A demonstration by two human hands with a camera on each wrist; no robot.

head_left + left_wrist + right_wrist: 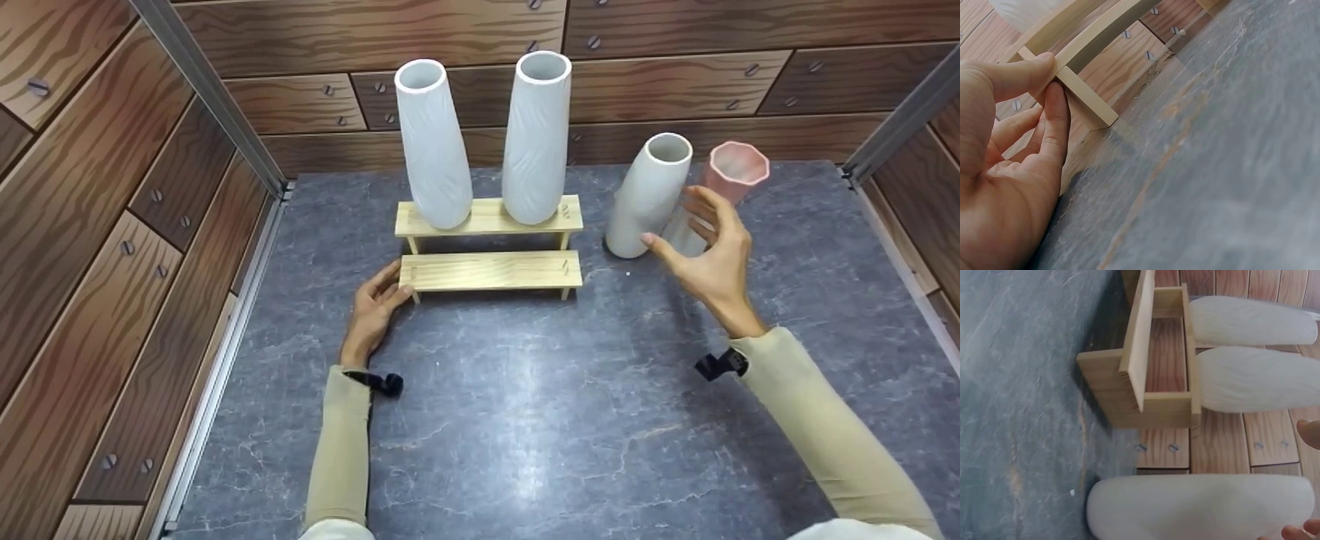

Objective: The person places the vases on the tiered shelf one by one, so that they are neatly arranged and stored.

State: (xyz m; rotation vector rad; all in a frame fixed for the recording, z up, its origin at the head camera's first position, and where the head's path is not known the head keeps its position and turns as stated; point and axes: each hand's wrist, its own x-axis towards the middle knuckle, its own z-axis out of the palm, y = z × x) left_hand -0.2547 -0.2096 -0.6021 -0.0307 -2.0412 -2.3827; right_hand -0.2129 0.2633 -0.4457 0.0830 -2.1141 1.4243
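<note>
A two-step wooden stand (pixel 491 271) stands on the table. My left hand (pixel 375 304) pinches the left end of its lower step; in the left wrist view, the thumb (pixel 1022 76) lies at the step's edge and the fingers below. Two tall white vases, a left one (pixel 435 150) and a right one (pixel 537 142), stand upright on the upper step. To the right of the stand is a third white vase (pixel 637 202), on the table. Beside it my right hand (pixel 716 255) holds nothing, thumb and fingers spread apart, the thumb tip overlapping the vase. A pink vase (pixel 727 184) is partly hidden behind the fingers.
Wood-patterned panels (pixel 675 90) with printed screws wall the back and both sides. Metal rails (pixel 217 97) run along the corners. The grey marbled tabletop (pixel 525 420) stretches in front of the stand, between the two forearms.
</note>
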